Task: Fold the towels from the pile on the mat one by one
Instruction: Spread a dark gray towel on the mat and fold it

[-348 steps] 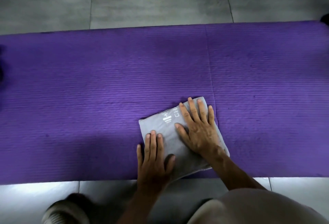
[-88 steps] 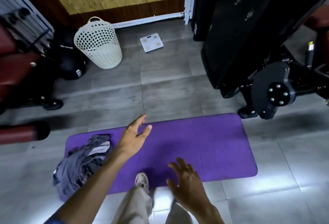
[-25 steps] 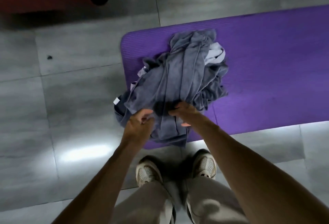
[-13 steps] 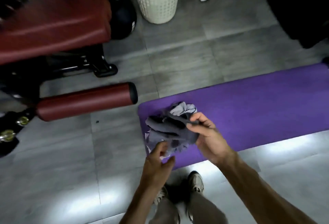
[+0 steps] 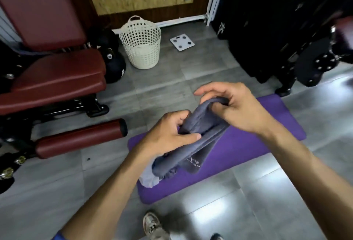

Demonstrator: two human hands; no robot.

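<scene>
Left hand [image 5: 172,131]: my fingers and thumb clench the towel's [image 5: 193,140] lower bunch, lifting it off the pile [image 5: 150,179] so I can find an edge.
Towel: held in the air between both hands, above the mat's [image 5: 248,144] left end.
Towel axis: a bunched rope, running from lower left up to upper right.
Right hand [image 5: 232,107]: my fingers pinch the top fold, probably feeling for a corner to open it.

Pale print on grey towel [image 5: 193,161] (too blurred to read); nothing else legible.
</scene>
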